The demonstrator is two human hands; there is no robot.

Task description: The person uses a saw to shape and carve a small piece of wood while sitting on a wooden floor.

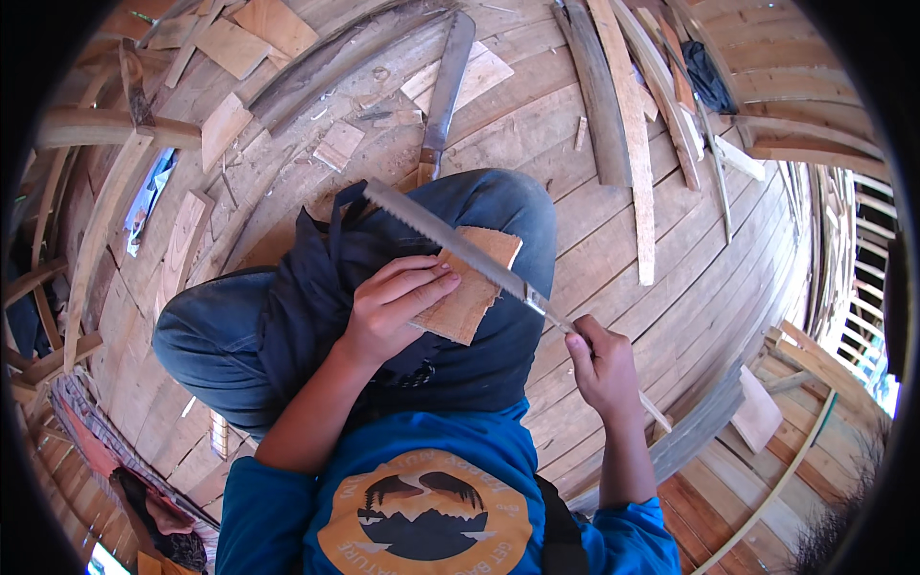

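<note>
I sit cross-legged with a small flat piece of wood over my lap. My left hand grips its left side, with the fingers on its upper face. In my right hand, closed round the handle, is a handsaw. Its toothed blade slants up and left across the upper part of the wood, and the tip reaches past my left fingers. Whether the teeth touch the wood I cannot tell. Dark cloth lies bunched over my legs beside my left hand.
A machete lies on the plank floor just beyond my knees. Long boards stretch away at the far right. Wood offcuts and shavings are scattered at the far left. A curved grey timber lies to my right.
</note>
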